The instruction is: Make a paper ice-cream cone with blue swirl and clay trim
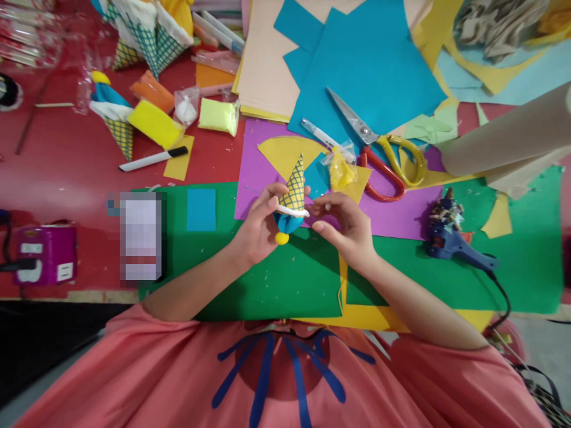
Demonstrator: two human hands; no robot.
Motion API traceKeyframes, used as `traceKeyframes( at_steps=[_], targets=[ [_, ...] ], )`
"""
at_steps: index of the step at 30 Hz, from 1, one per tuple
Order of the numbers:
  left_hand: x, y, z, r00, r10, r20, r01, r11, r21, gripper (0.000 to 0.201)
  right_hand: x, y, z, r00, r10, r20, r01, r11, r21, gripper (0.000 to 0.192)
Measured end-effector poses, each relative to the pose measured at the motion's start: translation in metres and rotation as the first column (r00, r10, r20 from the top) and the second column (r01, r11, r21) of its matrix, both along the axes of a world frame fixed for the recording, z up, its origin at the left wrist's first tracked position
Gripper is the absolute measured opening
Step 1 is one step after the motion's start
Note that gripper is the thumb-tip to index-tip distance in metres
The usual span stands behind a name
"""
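A small craft ice cream cone (295,189) is held point-up in my left hand (261,223), with the fingers closed around its side. Its cone is yellow with a dark grid, above a white clay-like band, a blue part and a yellow ball at the bottom. Close to the band on the right is my right hand (350,229). Its fingers are half curled, with the thumb apart from the index finger. A tiny white bit (328,206) shows at those fingers; whether it is gripped is unclear. A purple sheet (259,172) and a green sheet (276,279) lie underneath.
Scissors (366,135) with red and yellow handles lie beyond my right hand. A blue glue gun (459,244) rests at right, its cord trailing off the edge. Similar cones (119,134), clay packets (218,116), a marker (151,159) and a phone-like blurred object (141,238) are at left.
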State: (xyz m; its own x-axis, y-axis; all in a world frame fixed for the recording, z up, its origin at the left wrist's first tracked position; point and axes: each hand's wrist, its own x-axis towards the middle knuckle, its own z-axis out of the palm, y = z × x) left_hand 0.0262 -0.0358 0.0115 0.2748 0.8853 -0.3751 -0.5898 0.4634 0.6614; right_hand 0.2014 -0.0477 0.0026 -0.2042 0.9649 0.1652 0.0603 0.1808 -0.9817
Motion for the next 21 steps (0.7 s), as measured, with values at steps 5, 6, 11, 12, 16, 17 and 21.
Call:
traceKeyframes(
  at_steps=[5, 6, 11, 12, 16, 17, 21],
  targets=[
    [0.0036, -0.0029, 0.0001, 0.995, -0.014, 0.094, 0.023, 0.995, -0.093, 0.017, -0.0024, -0.0011, -0.0031, 0.990, -0.031, 0.140, 0.007, 0.986, 0.168, 0.033],
    [0.0038, -0.0035, -0.0014, 0.996, -0.031, 0.090, 0.038, 0.996, -0.082, 0.017, -0.0024, -0.0010, -0.0038, 0.991, -0.042, 0.127, 0.018, 0.983, 0.182, 0.028],
    [0.0029, -0.0047, -0.0050, 0.997, -0.081, 0.009, 0.081, 0.996, 0.030, 0.022, -0.0007, 0.0022, -0.0044, 0.992, -0.098, 0.073, 0.083, 0.979, 0.185, 0.012],
    [0.0029, -0.0048, -0.0044, 0.996, -0.089, 0.015, 0.089, 0.995, 0.041, 0.024, -0.0003, 0.0029, -0.0040, 0.991, -0.109, 0.079, 0.093, 0.977, 0.190, 0.011],
    [0.0030, -0.0051, -0.0025, 0.993, -0.112, 0.029, 0.110, 0.993, 0.050, 0.028, 0.0005, 0.0037, -0.0022, 0.983, -0.115, 0.142, 0.075, 0.962, 0.262, 0.015],
    [0.0028, -0.0052, -0.0028, 0.993, -0.113, 0.024, 0.112, 0.993, 0.043, 0.026, 0.0007, 0.0034, -0.0021, 0.981, -0.113, 0.160, 0.061, 0.953, 0.297, 0.018],
    [0.0019, -0.0055, -0.0051, 0.993, -0.116, 0.038, 0.116, 0.993, -0.009, 0.023, 0.0027, 0.0021, -0.0033, 0.964, -0.120, 0.238, 0.006, 0.902, 0.431, 0.024]
  ],
)
